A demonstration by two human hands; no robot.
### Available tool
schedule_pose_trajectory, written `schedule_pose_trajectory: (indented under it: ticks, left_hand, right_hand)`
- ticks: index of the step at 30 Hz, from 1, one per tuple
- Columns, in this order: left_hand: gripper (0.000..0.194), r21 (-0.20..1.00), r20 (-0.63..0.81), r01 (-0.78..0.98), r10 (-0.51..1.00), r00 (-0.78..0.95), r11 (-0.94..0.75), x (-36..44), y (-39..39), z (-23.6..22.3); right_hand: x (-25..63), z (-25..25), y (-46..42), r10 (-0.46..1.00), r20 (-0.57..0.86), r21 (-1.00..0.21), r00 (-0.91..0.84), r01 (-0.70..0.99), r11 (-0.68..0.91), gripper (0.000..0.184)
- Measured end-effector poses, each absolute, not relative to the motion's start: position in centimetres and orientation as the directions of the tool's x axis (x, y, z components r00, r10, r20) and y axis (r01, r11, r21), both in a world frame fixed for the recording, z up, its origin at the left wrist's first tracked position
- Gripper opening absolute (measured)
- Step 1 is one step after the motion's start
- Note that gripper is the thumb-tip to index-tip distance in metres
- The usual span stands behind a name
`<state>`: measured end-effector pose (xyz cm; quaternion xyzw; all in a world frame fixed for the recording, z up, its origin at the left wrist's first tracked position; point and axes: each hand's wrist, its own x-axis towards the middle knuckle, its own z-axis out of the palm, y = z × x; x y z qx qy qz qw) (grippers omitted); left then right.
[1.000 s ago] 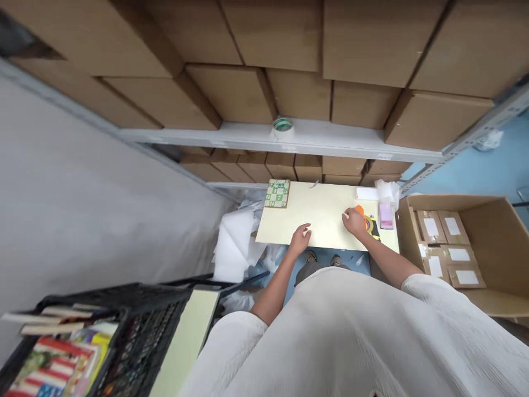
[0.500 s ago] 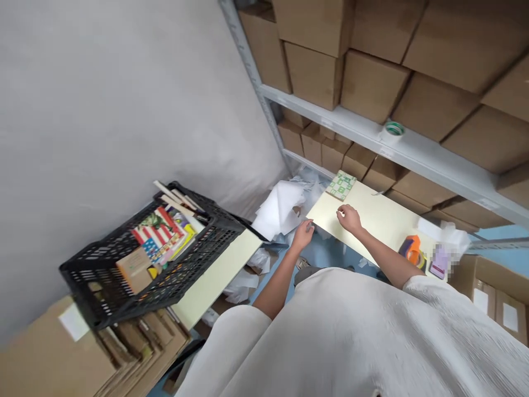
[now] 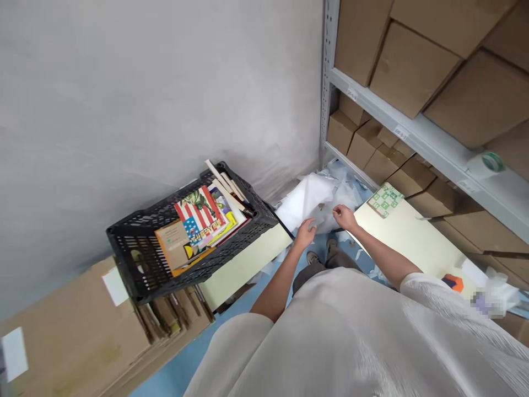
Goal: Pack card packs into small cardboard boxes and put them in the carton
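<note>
My left hand [image 3: 305, 234] is held in front of my body with its fingers loosely apart, and I see nothing in it. Beside it, my right hand [image 3: 345, 217] is closed, thumb and fingertips together; whatever it may pinch is too small to make out. Both hands are above the floor, in front of crumpled white packing sheets [image 3: 308, 196]. Nearest to the left hand is a black plastic crate [image 3: 231, 242] holding several books, among them one with a red-striped flag cover [image 3: 201, 215]. A green-and-white patterned book [image 3: 386, 199] lies on the pale table [image 3: 409, 237] to the right.
Grey metal shelving [image 3: 384, 107] with cardboard boxes [image 3: 413, 66] stands at the right, a tape roll [image 3: 491, 162] on one shelf. An orange tape dispenser [image 3: 453, 282] is on the right table. Flattened cardboard [image 3: 82, 325] lies at lower left. A grey wall [image 3: 165, 82] rises behind the crate.
My view has turned left, so the crate and shelves appear further right. My right hand has moved away from over the pale table, closer to the left hand.
</note>
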<state>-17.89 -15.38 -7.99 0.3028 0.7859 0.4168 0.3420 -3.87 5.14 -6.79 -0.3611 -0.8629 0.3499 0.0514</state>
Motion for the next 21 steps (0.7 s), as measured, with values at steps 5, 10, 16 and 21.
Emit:
schedule_pose_trajectory:
  ticks: [5, 10, 16, 21]
  left_hand:
    - [0.037, 0.846, -0.357, 0.106, 0.701, -0.617, 0.523, -20.2, -13.4, -9.5]
    - [0.039, 0.833, -0.416, -0.011, 0.612, -0.673, 0.554, -23.0, -10.5, -12.5]
    - [0.037, 0.809, -0.475, -0.116, 0.525, -0.706, 0.577, -26.4, -6.6, -19.0]
    - [0.035, 0.795, -0.504, -0.184, 0.461, -0.730, 0.578, -27.7, -4.1, -25.6]
  right_hand:
    - [-7.9, -9.9, 8.2, 0.617, -0.326, -0.702, -0.717, 0.620, 0.350, 0.012]
    - [-12.9, -14.3, 12.3, 0.564, -0.424, -0.723, -0.709, 0.640, 0.260, 0.008]
    - [-18.8, -21.6, 16.4, 0.499, -0.551, -0.678, -0.669, 0.708, 0.199, 0.011]
    - [-22.0, -29.1, 17.7, 0.495, -0.614, -0.601, -0.615, 0.771, 0.212, 0.015]
